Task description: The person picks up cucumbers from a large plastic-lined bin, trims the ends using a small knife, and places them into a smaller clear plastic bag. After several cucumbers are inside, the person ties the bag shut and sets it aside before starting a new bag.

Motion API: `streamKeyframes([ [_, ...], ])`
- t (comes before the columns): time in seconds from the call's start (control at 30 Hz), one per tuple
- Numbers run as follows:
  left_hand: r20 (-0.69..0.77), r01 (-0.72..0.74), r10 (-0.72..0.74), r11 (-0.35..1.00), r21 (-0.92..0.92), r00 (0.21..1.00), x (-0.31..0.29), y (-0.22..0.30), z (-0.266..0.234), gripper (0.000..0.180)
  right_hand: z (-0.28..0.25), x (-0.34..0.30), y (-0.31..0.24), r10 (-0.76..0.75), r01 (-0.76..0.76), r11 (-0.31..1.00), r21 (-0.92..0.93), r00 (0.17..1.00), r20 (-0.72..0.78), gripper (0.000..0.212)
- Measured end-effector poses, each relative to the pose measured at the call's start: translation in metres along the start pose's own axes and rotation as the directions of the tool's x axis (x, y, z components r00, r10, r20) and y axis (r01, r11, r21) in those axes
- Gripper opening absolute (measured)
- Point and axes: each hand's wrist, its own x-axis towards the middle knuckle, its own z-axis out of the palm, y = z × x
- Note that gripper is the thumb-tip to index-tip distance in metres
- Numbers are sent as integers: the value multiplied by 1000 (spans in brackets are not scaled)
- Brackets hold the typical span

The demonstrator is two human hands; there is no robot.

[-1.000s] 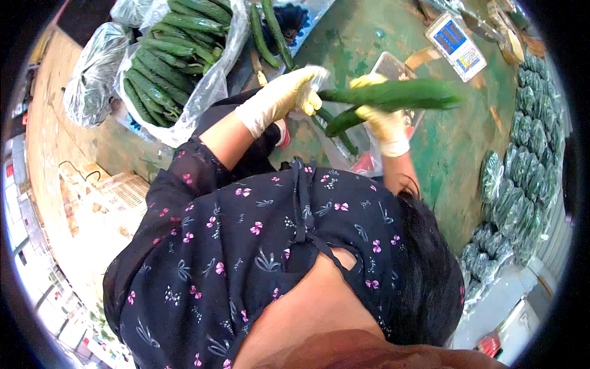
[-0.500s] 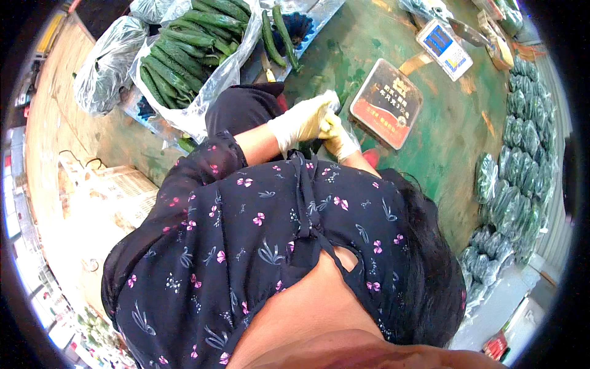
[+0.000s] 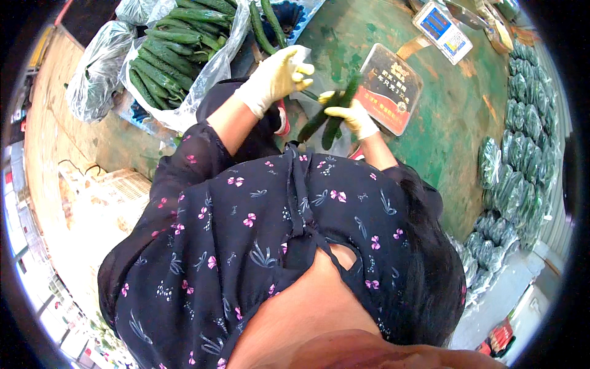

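Observation:
My left hand (image 3: 279,80), in a pale yellow glove, is raised with its fingers curled. A clear plastic bag (image 3: 301,56) shows at its fingertips and seems to be gripped there. To the right, my gloved right hand (image 3: 353,118) is closed round a small bunch of dark green cucumbers (image 3: 337,118), held slanting upward over the green floor. More clear plastic lies beneath them, its outline hard to make out. At the left, a large open plastic bag (image 3: 206,101) is filled with loose cucumbers (image 3: 175,52). Two separate cucumbers (image 3: 267,31) lie beside it.
A flat scale platform (image 3: 387,89) is just beyond my right hand, joined to its display (image 3: 442,31). Many bagged cucumbers (image 3: 519,147) line the right side. Blue crates (image 3: 310,15) sit under the produce. A tied plastic bag (image 3: 98,74) stands far left, near a pale basket (image 3: 123,190).
My hands were close together and are now apart. The left has moved up and left; the right has shifted right, and the cucumbers in it now show clearly.

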Motion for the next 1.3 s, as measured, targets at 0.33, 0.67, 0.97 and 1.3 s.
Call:
streamKeyframes([
  [0.33, -181, 239, -171, 838, 490, 969, -13, -4, 26, 39, -29, -88, -124, -424, 417, 905, -84, 870, -250, 43],
  [0.67, -75, 157, -144, 963, 218, 987, -11, -12, 23, 36, 19, -39, -64, -190, 176, 977, -119, 974, -121, 34],
  [0.97, 42, 67, -74, 987, 147, 996, -19, -3, 11, 34, -18, -6, 72, 147, -212, 552, -807, 977, -156, 65],
  [1.3, -66, -122, 158, 918, 378, 985, -23, 22, 35, 32, -57, -99, -51, 538, -382, -14, -924, 776, -329, 77],
])
